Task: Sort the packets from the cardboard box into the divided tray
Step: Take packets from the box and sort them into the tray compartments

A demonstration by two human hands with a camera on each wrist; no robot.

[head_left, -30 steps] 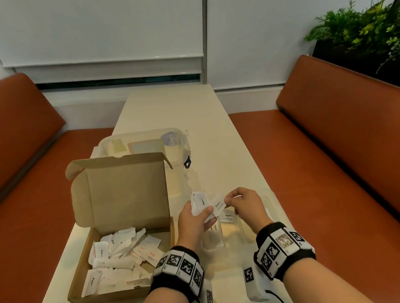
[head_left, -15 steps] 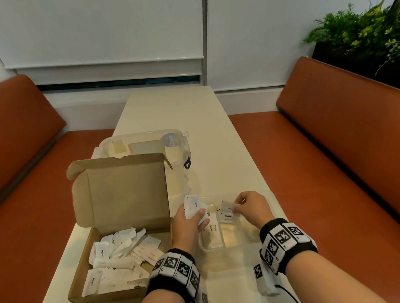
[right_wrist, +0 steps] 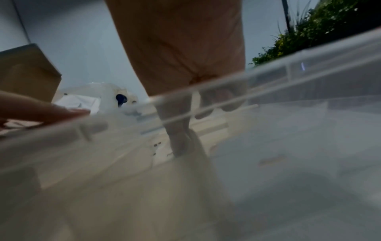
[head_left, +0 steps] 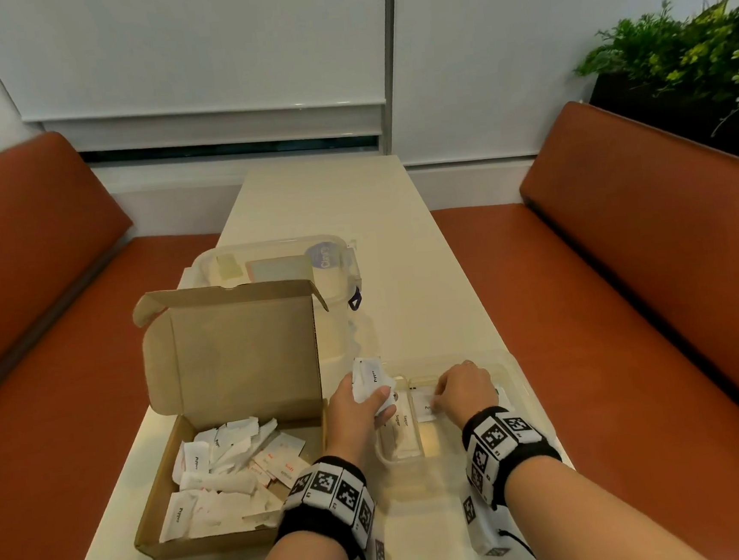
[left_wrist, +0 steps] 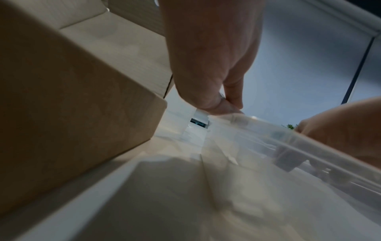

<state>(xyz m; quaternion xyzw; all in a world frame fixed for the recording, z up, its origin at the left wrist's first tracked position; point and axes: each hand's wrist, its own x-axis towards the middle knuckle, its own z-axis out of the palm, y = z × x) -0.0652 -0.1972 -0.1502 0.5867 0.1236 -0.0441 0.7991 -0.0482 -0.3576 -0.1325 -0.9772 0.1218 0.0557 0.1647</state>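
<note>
From the head view, we are working over the divided tray (head_left: 512,370), which is sitting on the counter (head_left: 352,201) just right of the cardboard box (head_left: 163,498), close enough that each packet needs only a short carry. The box lid is standing open, and a loose heap of packets (head_left: 223,471) is still lying inside, so we judge the sorting far from finished. Our left hand (head_left: 356,408) is gripping a small bunch of held packets (head_left: 367,380) above the tray's left edge, kept ready as a supply. Our right hand (head_left: 464,390), fingers curled, is pinching a single packet (head_left: 423,407) down into a middle compartment, beside a sugar packet (head_left: 406,428) already lying in the left one.

In the left wrist view, we are seeing the left hand (left_wrist: 212,65) clenched, thumb against finger, near the tray's clear rim (left_wrist: 288,141) (the packets themselves are barely showing here).

In the right wrist view, we are looking through the tray wall (right_wrist: 268,84); the right hand's fingers (right_wrist: 179,138) are reaching down to the tray floor, blurred, so the pinch itself is hard to make out.
</note>
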